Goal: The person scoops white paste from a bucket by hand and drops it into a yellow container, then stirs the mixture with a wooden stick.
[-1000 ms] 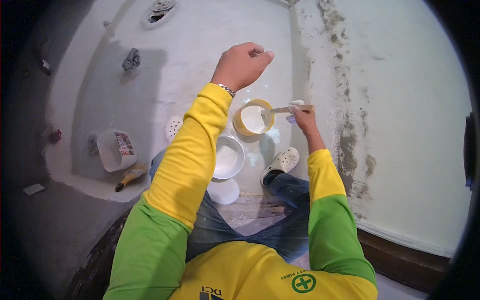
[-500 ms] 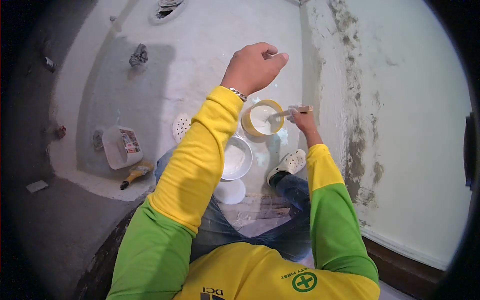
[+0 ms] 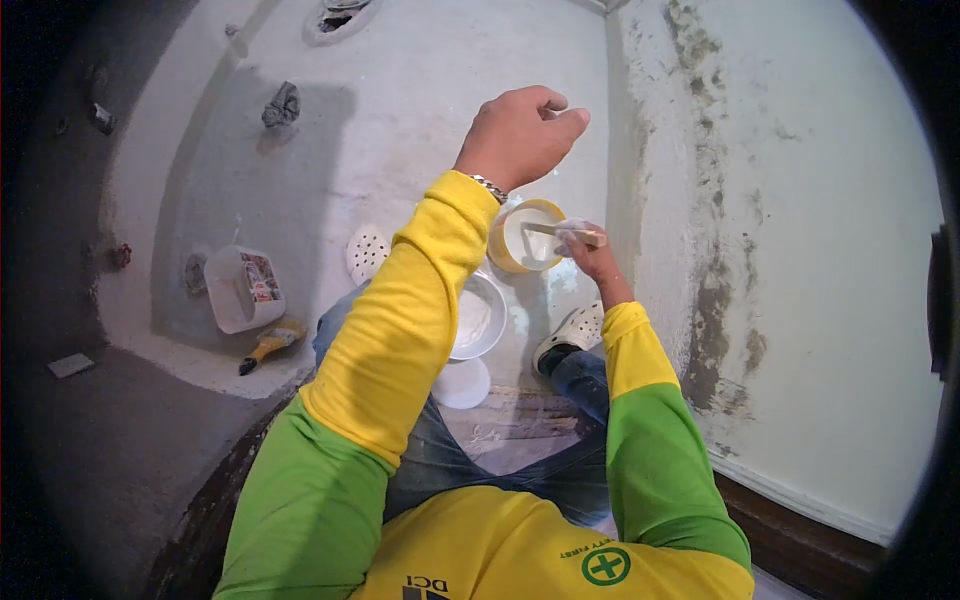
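Note:
My right hand (image 3: pixel 593 250) is closed on a light wooden stick (image 3: pixel 538 227) that reaches into a yellow bucket (image 3: pixel 508 253) of white liquid. Something whitish lies around the fingers, too small to make out. My left hand (image 3: pixel 525 135), with a chain bracelet at the wrist, hovers beyond the bucket, touching nothing I can see. Its fingers are loosely curled in, and their tips are partly hidden. Nearer to me is a white tub (image 3: pixel 496 338) with white material inside, partly covered by my left sleeve. A round white lid (image 3: pixel 462 384) lies beside it.
To the left lie a white cut-open container (image 3: pixel 232 300) and a yellow-handled brush (image 3: pixel 266 343). A grey crumpled lump (image 3: pixel 282 106) and a floor hole (image 3: pixel 338 18) are farther off. The stained wall (image 3: pixel 820 270) rises close on the right. My shoes flank the buckets.
My right hand has shifted slightly left and down, and the stick now lies flatter across the bucket. The left hand has drifted a little to the right.

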`<act>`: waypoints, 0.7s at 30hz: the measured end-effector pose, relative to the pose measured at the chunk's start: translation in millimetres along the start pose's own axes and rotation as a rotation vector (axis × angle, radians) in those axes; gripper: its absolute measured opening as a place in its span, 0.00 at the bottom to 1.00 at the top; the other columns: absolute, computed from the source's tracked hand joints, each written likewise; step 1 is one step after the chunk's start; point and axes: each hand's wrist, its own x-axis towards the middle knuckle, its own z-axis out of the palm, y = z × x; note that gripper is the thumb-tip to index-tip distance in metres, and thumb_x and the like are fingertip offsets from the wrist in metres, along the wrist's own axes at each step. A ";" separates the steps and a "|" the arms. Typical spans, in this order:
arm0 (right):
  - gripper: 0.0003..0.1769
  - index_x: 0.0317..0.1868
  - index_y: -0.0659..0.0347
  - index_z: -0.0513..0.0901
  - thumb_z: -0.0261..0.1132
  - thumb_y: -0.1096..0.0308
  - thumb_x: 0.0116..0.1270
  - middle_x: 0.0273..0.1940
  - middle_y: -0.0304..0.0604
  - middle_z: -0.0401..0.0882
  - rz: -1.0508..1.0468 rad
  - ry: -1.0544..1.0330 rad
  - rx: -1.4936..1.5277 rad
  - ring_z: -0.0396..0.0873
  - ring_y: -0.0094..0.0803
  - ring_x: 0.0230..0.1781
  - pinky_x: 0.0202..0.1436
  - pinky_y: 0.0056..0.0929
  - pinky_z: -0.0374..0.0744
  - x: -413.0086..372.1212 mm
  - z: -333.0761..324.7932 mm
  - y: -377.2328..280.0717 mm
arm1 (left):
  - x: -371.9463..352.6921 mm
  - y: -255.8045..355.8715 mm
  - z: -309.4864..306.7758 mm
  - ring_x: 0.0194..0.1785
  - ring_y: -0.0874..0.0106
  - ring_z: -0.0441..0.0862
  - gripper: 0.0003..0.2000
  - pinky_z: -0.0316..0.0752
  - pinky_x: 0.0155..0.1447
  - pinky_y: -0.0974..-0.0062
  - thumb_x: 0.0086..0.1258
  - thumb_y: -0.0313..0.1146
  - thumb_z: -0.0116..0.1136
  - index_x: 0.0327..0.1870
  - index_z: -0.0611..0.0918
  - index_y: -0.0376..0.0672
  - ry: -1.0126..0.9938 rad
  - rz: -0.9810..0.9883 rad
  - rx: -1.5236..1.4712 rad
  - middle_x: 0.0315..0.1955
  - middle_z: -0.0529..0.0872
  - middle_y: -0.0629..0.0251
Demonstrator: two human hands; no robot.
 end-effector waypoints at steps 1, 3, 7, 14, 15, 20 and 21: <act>0.11 0.46 0.68 0.84 0.64 0.71 0.67 0.39 0.46 0.86 0.004 0.000 0.002 0.84 0.31 0.34 0.38 0.29 0.85 -1.3 -0.5 -2.1 | 0.1 -2.2 0.1 0.44 0.65 0.84 0.22 0.77 0.52 0.71 0.67 0.49 0.61 0.47 0.85 0.37 -0.002 -0.003 0.001 0.41 0.88 0.57; 0.12 0.47 0.69 0.84 0.64 0.71 0.67 0.40 0.45 0.86 0.254 -0.154 0.079 0.84 0.31 0.35 0.38 0.29 0.85 -2.5 -13.2 -10.6 | 1.1 -4.4 0.8 0.44 0.65 0.84 0.22 0.77 0.52 0.71 0.67 0.50 0.61 0.48 0.85 0.37 0.021 0.019 0.012 0.40 0.88 0.57; 0.11 0.46 0.69 0.84 0.66 0.72 0.66 0.39 0.43 0.85 0.314 0.079 -0.142 0.84 0.29 0.37 0.38 0.29 0.87 4.9 -21.4 -26.4 | 2.5 -4.4 -2.5 0.44 0.65 0.84 0.22 0.77 0.52 0.71 0.67 0.50 0.61 0.48 0.85 0.37 0.008 0.015 0.018 0.41 0.88 0.57; 0.11 0.45 0.70 0.84 0.66 0.71 0.66 0.38 0.44 0.85 0.404 -0.091 0.054 0.85 0.31 0.34 0.37 0.30 0.87 -7.7 -16.9 -31.9 | 2.0 -5.6 1.7 0.47 0.61 0.84 0.23 0.77 0.54 0.68 0.65 0.50 0.60 0.48 0.85 0.38 -0.011 0.017 0.003 0.43 0.88 0.55; 0.11 0.45 0.70 0.84 0.66 0.71 0.66 0.38 0.44 0.85 0.401 -0.090 0.052 0.85 0.31 0.34 0.37 0.30 0.87 -5.7 -20.8 -33.9 | 2.3 -6.0 2.0 0.44 0.65 0.84 0.22 0.77 0.52 0.71 0.67 0.49 0.61 0.48 0.85 0.37 0.006 0.037 0.016 0.41 0.88 0.57; 0.11 0.46 0.67 0.84 0.66 0.69 0.66 0.37 0.45 0.85 0.182 0.062 -0.043 0.85 0.31 0.35 0.37 0.30 0.86 -4.2 -9.0 -18.6 | 1.8 0.4 2.3 0.45 0.65 0.85 0.22 0.77 0.52 0.71 0.67 0.49 0.61 0.48 0.85 0.37 -0.003 0.011 0.007 0.41 0.88 0.56; 0.12 0.46 0.67 0.84 0.65 0.70 0.66 0.38 0.45 0.85 0.121 -0.018 -0.053 0.85 0.31 0.35 0.37 0.31 0.87 -4.4 -4.0 -15.6 | 0.4 1.2 1.9 0.45 0.65 0.85 0.22 0.77 0.53 0.70 0.67 0.49 0.61 0.48 0.85 0.37 -0.005 -0.002 0.000 0.41 0.88 0.56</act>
